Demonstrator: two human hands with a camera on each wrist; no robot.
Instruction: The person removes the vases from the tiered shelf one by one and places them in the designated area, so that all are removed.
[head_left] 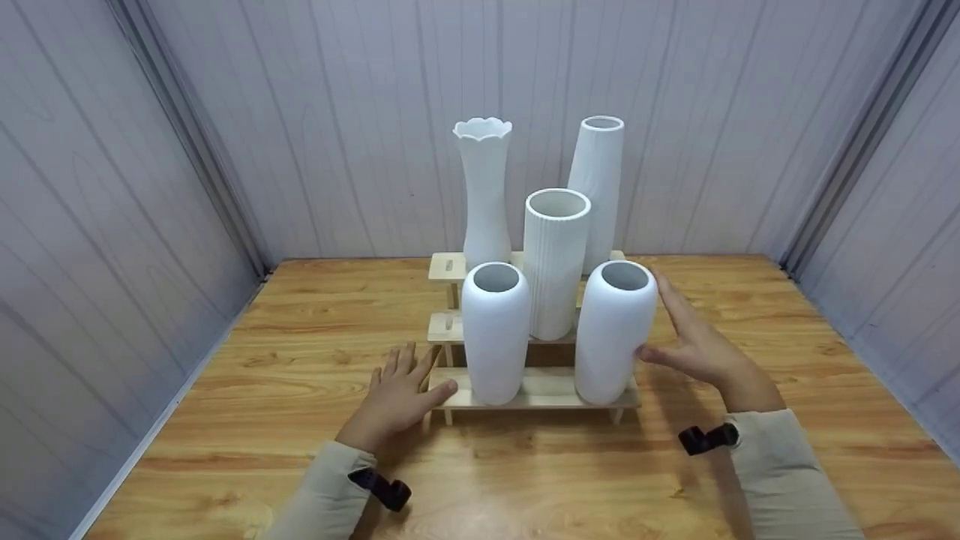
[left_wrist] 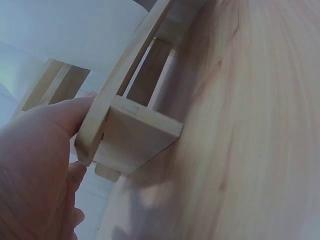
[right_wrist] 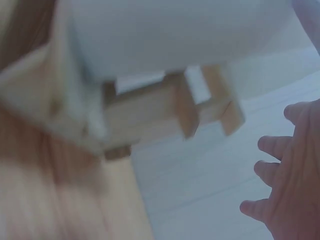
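In the head view a smooth white vase point(head_left: 616, 330) stands at the right end of the lowest step of a wooden tiered stand point(head_left: 551, 386). My right hand point(head_left: 694, 349) is beside that vase, its thumb right at the vase's side and its fingers spread past it. The right wrist view shows those fingers point(right_wrist: 272, 172) extended, with a gap to the vase. A matching vase point(head_left: 496, 334) stands on the same step to the left. My left hand point(head_left: 397, 397) touches the step's left end, thumb on top and the other fingers spread beside it.
On the middle step stands a ribbed cylindrical vase point(head_left: 556, 262). The top step bears a scalloped-rim vase point(head_left: 486, 195) on the left and a tall tapered vase point(head_left: 600, 180) on the right. A wood-grain table point(head_left: 315, 360) lies beneath, with panelled walls point(head_left: 375, 112) on three sides.
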